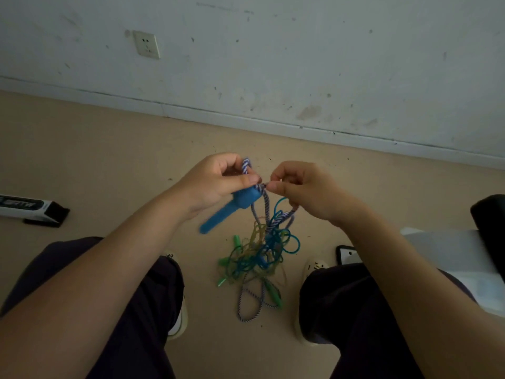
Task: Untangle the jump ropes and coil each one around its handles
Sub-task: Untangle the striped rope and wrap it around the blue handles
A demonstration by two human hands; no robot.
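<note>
Left hand (216,181) holds the blue handle (226,212) up off the floor, fingers curled round its top end w/ a loop of the purple-white braided rope (266,212) pinched above it. Right hand (297,191) is just beside it, thumb & fingertips nipped on the same rope where it leaves the handle. Both hands are clamped, none slack.

The braided rope drops from the hands into the tangle (259,253) on the floor (109,165) between the person's feet: thin teal cord (292,243), yellowish cord, green handles (273,292) all knotted together (can't tell how many ropes exactly). A loop of braided rope lies out the near side of the heap.

Risks, as I judge it: pulling up hard on the braid would prob. cinch the thin cords tighter round it, since they cross it low down. Starting to coil now would drag the whole heap along. Thin teal cord could also snag on a green handle if yanked.

Containers: none in use. No box or bin holds any rope; a white-black carton (30,209) lies well apart at left, contents not visible.
</note>
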